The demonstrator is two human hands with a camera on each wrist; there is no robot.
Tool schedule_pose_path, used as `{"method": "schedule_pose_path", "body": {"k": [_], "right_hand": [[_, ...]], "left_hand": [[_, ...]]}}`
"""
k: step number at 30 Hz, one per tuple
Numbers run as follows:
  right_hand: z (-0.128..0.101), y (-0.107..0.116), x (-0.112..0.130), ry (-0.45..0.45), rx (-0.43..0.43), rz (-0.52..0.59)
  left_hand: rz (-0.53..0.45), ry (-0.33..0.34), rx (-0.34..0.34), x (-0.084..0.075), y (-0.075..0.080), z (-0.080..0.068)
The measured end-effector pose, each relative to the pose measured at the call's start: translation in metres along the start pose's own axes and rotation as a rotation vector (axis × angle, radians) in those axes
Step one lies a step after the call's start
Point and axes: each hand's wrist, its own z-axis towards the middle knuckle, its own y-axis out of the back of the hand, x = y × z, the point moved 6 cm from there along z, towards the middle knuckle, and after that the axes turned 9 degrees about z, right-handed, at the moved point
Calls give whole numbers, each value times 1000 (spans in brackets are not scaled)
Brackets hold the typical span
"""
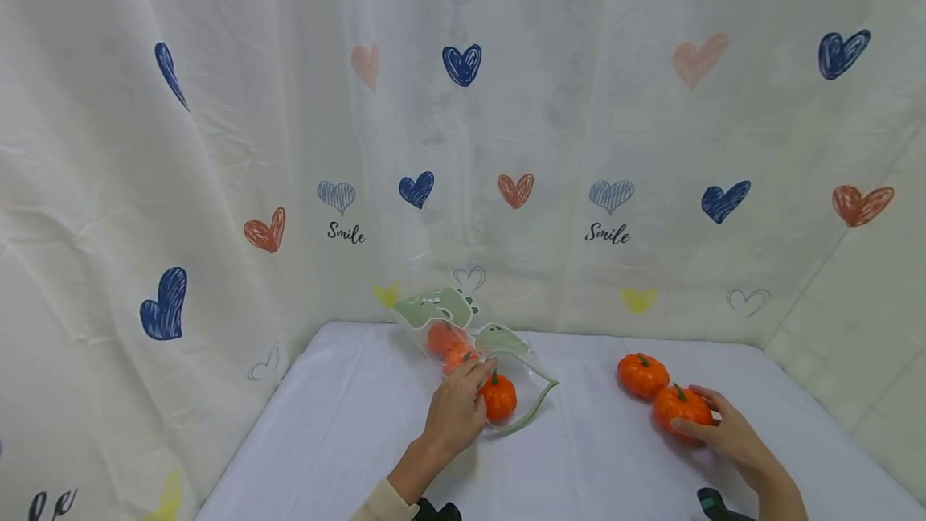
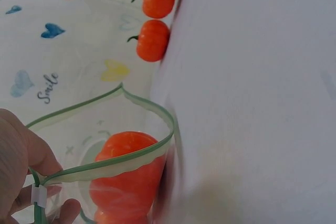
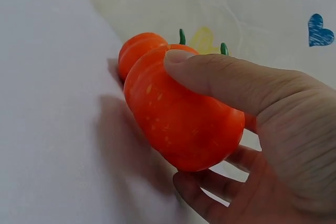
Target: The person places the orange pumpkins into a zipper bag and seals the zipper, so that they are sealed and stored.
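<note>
A clear zip bag (image 1: 434, 308) with green printed patches and a green zip edge (image 2: 113, 162) lies open-mouthed on the white table, its mouth to the right. Several small orange pumpkins (image 1: 499, 399) are inside it. At the mouth's near corner my left hand (image 1: 456, 407) pinches the zip edge, close by the white slider (image 2: 39, 195). Over to the right, my right hand (image 1: 739, 434) grips another orange pumpkin (image 3: 184, 114) with a green stem, thumb on its upper side and fingers around the far side. One more loose pumpkin (image 1: 642, 376) sits right behind that one.
A white cloth covers the table (image 1: 593, 457). Behind it hangs a pale curtain (image 1: 550, 264) printed with hearts and "Smile", meeting the table's back edge. Dark wrist straps (image 1: 436, 511) show at the bottom of the head view.
</note>
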Motion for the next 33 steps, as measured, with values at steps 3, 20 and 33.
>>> {"method": "schedule_pose_path", "body": {"k": [3,20,33], "right_hand": [[-1,-1,8,14,-5,-4],[-14,-7,63,163,-27,-64],[-34,-38,106,333,-25,-69]], "left_hand": [[1,-5,-5,0,1,0],[1,-1,-4,-1,3,0],[-4,-2,-7,-2,5,0]]}}
